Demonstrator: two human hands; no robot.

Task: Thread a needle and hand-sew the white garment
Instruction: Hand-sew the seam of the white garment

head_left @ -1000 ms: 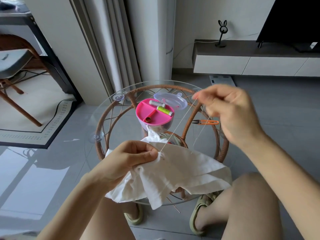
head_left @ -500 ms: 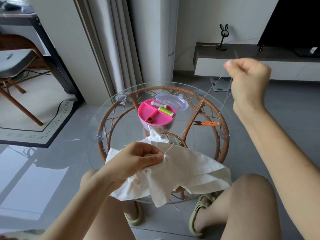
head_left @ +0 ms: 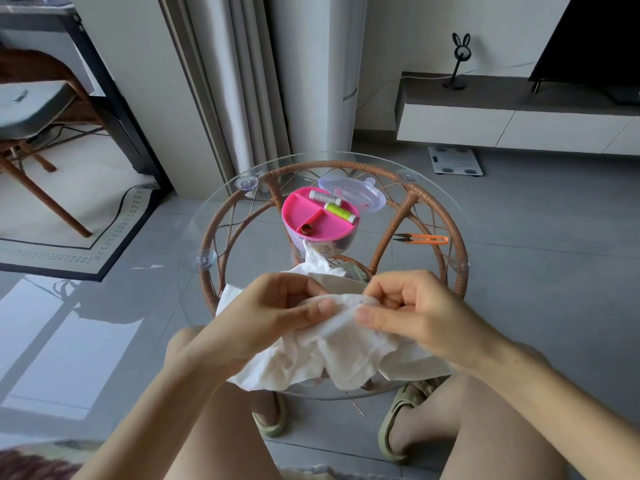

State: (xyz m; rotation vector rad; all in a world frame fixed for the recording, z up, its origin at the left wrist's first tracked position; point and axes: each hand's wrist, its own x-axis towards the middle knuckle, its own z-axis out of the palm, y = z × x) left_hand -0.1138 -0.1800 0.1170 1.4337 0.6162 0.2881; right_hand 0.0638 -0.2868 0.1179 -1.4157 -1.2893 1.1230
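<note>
The white garment (head_left: 322,355) is bunched at the near edge of the round glass table (head_left: 214,216). My left hand (head_left: 273,317) pinches a fold of it between thumb and fingers. My right hand (head_left: 412,313) pinches the same fold from the right, thumb tip almost touching my left thumb. The needle and thread are too small to make out between the fingers.
A pink sewing kit tray (head_left: 318,220) with thread spools and its clear lid (head_left: 353,195) stands mid-table. Orange thread snips (head_left: 422,239) lie to the right. The table has a rattan frame (head_left: 221,244). My knees and sandalled feet are under it.
My right hand, which was raised high to the right pulling the thread taut, has come down to the garment and now pinches the fold beside my left hand.
</note>
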